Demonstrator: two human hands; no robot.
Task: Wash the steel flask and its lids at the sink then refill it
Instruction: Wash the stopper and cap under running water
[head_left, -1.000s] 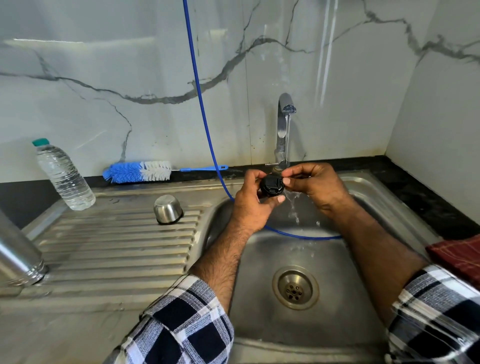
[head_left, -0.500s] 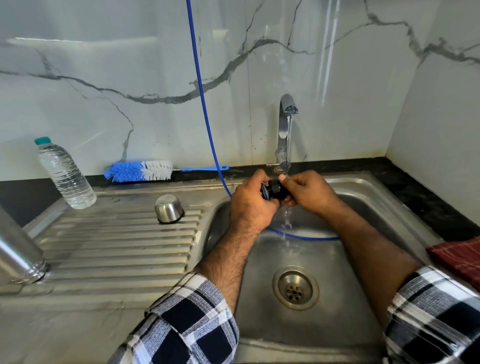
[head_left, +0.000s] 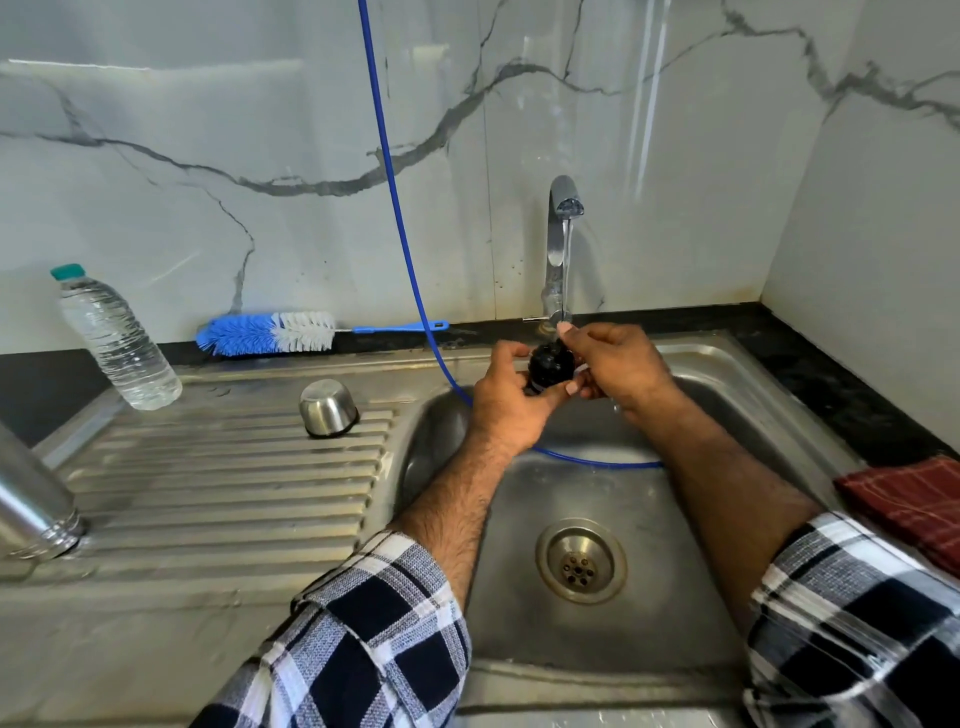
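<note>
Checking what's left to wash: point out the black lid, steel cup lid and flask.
black lid (head_left: 551, 366), head view, ribbed top.
steel cup lid (head_left: 327, 408), head view, side wall.
flask (head_left: 31, 504), head view, lower body.

Both hands, left and right, are rotating the small round black plastic lid under the running stream from the chrome tap; it was face-on to camera earlier, then side-on, now domed side showing.
</note>
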